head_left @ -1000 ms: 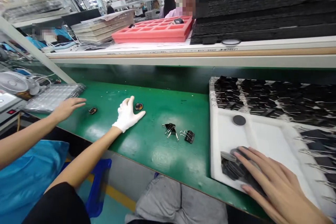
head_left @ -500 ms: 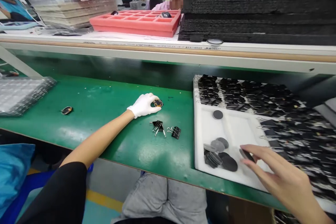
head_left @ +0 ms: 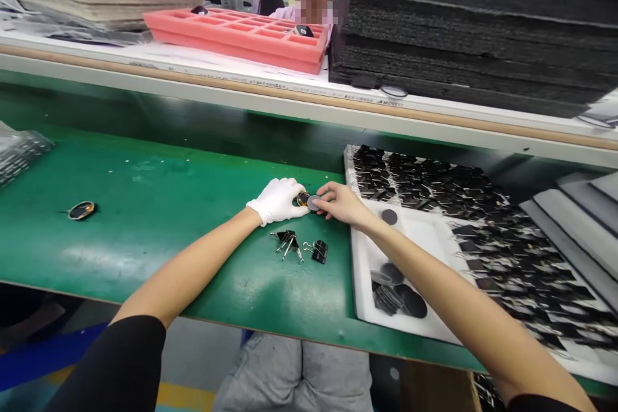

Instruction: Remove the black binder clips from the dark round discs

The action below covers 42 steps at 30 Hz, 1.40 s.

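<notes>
Pinching a small round part (head_left: 302, 199) in our gloved left hand (head_left: 277, 201), we hold a grey disc (head_left: 313, 203) against it with our right hand (head_left: 342, 205), over the green desk (head_left: 168, 206).

- The left hand (head_left: 277, 201) wears a white glove; the sleeve (head_left: 120, 360) above it is black.
- The small round part (head_left: 302, 199) at its fingertips is black with an orange-amber face.
- The disc (head_left: 313, 203) in the right hand (head_left: 340, 205) is plain grey.
- The bench top (head_left: 168, 193) is glossy green.
- The binder clips (head_left: 319, 251) are black with silver wire handles.
- The foam tray (head_left: 434, 244) is white; the stacked discs (head_left: 400, 296) in it are dark grey to black.
- The compartment tray (head_left: 241, 35) on the shelf is salmon pink.
- The foam sheets (head_left: 483, 45) are black.
</notes>
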{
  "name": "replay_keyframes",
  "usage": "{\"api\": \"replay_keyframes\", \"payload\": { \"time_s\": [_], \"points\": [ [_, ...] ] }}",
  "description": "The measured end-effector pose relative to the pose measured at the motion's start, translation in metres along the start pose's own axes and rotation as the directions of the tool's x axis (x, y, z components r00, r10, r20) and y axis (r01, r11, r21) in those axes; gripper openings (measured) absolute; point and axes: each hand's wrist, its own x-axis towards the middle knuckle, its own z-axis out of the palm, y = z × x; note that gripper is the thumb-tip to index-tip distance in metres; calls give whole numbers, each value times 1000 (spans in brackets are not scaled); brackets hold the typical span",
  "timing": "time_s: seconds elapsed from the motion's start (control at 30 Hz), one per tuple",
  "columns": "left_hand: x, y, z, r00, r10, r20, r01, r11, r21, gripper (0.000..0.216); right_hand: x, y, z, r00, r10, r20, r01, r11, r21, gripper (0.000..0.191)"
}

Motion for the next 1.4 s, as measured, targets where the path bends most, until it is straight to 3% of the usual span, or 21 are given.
{"api": "replay_keyframes", "payload": {
  "time_s": [0.13,0.23,0.33,0.43,0.5,0.53,0.6,0.67,0.7,0.77,0.8,0.87,0.93,0.97,1.03,1.23,1.33,1.4],
  "points": [
    [4,-3,-1,999,13,47,-12,1000,-17,45,16,14,7,990,-139,-37,126,963,-238,23],
    [6,-5,-1,997,15,78,-12,999,-40,48,22,24,9,966,-222,-133,152,902,-404,36],
    [6,-6,0,995,13,102,-9,999,-48,57,25,29,14,945,-254,-204,139,880,-455,49],
    [5,-5,0,996,6,84,-3,1000,-31,68,20,23,11,934,-307,-180,198,869,-454,42],
    [5,-5,0,998,13,63,-12,1000,-26,69,10,10,1,925,-375,-57,317,848,-425,32],
    [5,-6,0,998,18,57,-16,999,-30,66,3,2,-6,910,-409,70,402,826,-396,28],
    [5,-7,0,999,22,50,-20,999,-42,61,-14,-14,-17,813,-422,401,548,786,-286,25],
    [6,-8,0,999,26,39,-24,999,-39,58,-29,-26,-21,683,-352,641,579,795,-181,22],
    [7,-9,0,999,33,32,-32,999,-32,59,-33,-29,-20,647,-317,693,570,805,-164,16],
    [8,-11,1,998,51,22,-51,999,-12,61,-36,-29,-17,644,-255,721,530,828,-181,3],
    [9,-11,1,998,54,18,-54,999,0,62,-33,-27,-16,682,-229,694,498,841,-211,7],
    [11,-12,3,999,40,10,-40,999,23,64,-25,-21,-18,828,-191,528,400,860,-317,9],
    [13,-10,3,1000,11,8,-11,999,37,64,-17,-14,-22,958,-184,218,267,852,-450,9],
    [13,-9,2,1000,-4,6,4,999,38,65,-15,-12,-23,979,-189,74,201,841,-502,9],
    [13,-6,1,1000,-22,5,22,999,25,67,-13,-7,-23,974,-208,-87,124,818,-562,8],
    [8,-7,-5,998,49,46,-45,995,-94,72,-12,-4,-20,953,-292,-85,174,752,-636,19],
    [8,-8,-6,996,74,50,-68,991,-119,73,2,-10,-16,901,-404,-160,221,742,-632,24],
    [8,-7,-6,995,85,47,-77,986,-149,75,15,-16,-7,899,-366,-240,165,792,-588,31]
  ]
}}
